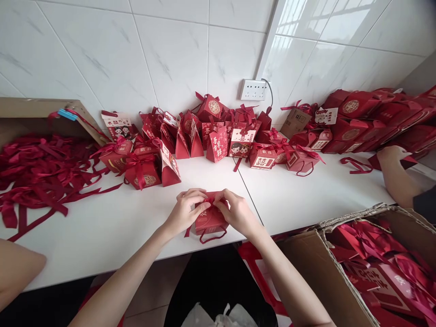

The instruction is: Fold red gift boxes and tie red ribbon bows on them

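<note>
A red gift box (208, 223) with gold print stands near the table's front edge, a twisted red cord handle hanging at its front. My left hand (191, 206) is at the box's upper left, thumb and fingers pinched on red ribbon at the top. On the upper right, my right hand (235, 210) pinches the same ribbon, its fingertips close to those of my left hand. A short ribbon end hangs at the box's lower left. The ribbon between the fingertips is mostly hidden.
Red ribbons (44, 175) spill from a cardboard box at left. Several finished boxes (262, 156) line the wall, with stacked boxes (361, 118) at right. An open carton (313, 263) holds more at lower right. Another person's hand (393, 156) is at right, an elbow at left.
</note>
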### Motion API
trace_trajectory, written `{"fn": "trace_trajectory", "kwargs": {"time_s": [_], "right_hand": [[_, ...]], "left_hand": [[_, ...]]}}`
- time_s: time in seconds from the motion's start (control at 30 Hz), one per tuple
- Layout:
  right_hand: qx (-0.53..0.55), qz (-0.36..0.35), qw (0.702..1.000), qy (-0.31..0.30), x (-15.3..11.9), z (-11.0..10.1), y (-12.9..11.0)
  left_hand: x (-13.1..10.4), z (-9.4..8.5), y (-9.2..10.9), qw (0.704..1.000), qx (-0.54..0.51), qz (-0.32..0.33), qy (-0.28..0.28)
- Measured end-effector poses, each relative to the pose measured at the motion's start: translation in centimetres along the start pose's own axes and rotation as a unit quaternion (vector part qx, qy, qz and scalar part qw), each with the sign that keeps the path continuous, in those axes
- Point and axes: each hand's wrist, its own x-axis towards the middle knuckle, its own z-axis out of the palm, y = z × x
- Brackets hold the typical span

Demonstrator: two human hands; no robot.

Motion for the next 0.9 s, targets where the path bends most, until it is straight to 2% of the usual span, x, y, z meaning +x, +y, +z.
{"fn": "trace_trajectory", "kwargs": {"time_s": [0.17, 0.33, 0.43, 0.63, 0.77, 0.9], "right_hand": [[-0.002, -0.007, 1.000, 0.020, 0.0, 0.1, 0.1], [-0.009, -0.017, 0.999, 0.026, 0.3, 0.3, 0.3], [-0.027, -0.038, 0.999, 0.026, 0.3, 0.4, 0.6], [-0.119, -0.116, 0.979, 0.121, -1.3, -0.2, 0.5], [-0.206, -0.144, 0.963, 0.101, -2.2, -0.3, 0.3], [-0.239, -0.153, 0.954, 0.092, -1.9, 0.2, 0.0]], "left_hand": [[-0.1, -0.1, 0.7, 1.000, -0.010, -0.029, 0.007], [-0.1, -0.2, 1.2, 0.982, -0.168, -0.079, -0.026], [-0.1, 0.0, 0.9, 0.970, -0.218, -0.103, -0.032], [-0.2, 0.3, 0.8, 0.965, -0.227, -0.126, -0.019], [-0.1, 0.4, 1.1, 0.966, -0.229, -0.118, -0.023], [0.1, 0.2, 1.2, 0.968, -0.224, -0.108, -0.036]]}}
